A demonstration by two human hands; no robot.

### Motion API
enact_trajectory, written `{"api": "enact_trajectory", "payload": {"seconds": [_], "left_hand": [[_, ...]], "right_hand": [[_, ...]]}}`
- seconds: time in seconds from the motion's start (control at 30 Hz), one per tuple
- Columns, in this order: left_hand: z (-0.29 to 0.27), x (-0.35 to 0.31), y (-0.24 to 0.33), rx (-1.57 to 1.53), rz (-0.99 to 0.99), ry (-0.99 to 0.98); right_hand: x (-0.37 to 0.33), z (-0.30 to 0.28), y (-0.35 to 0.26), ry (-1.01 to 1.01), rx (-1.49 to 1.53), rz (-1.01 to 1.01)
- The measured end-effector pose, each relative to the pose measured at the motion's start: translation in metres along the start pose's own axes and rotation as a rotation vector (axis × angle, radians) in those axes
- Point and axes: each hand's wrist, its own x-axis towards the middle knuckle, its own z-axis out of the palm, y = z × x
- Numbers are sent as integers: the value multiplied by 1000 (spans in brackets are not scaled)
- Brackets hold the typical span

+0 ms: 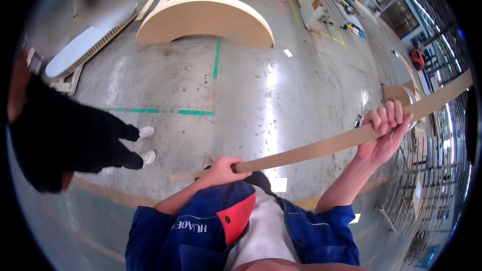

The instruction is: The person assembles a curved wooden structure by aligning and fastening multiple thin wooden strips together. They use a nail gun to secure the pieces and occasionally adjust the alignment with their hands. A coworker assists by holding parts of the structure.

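Note:
A long, narrow brown strip of board (311, 149) slants across in front of my body, rising toward the right. Near its lower left end, my left hand (224, 171) is wrapped round it close to my waist; a short tip sticks out beyond that hand. Farther up, my right hand (384, 131) grips the strip, fingers curled over the upper edge and thumb along the other side. From there the strip runs on to the right rim of the view.
A large curved brown panel (206, 17) stands on the floor ahead. At left is a person in black (70, 135), beside a white-topped long piece (90, 47). A workbench with tools (326, 5) stands far right; metal racks (427, 170) line the right side.

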Motion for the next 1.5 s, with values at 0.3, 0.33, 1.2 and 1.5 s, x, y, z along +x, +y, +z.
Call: {"api": "enact_trajectory", "payload": {"seconds": [0.3, 0.33, 1.2, 1.5], "left_hand": [[-57, 238, 20, 99, 51, 5], [-64, 269, 25, 147, 28, 21], [-267, 794, 31, 881, 194, 693], [-320, 937, 31, 994, 89, 671]], "right_hand": [[156, -152, -9, 335, -565, -144], [179, -179, -16, 280, -558, -138], [602, -630, 153, 581, -173, 232], [691, -759, 193, 750, -188, 429]]}}
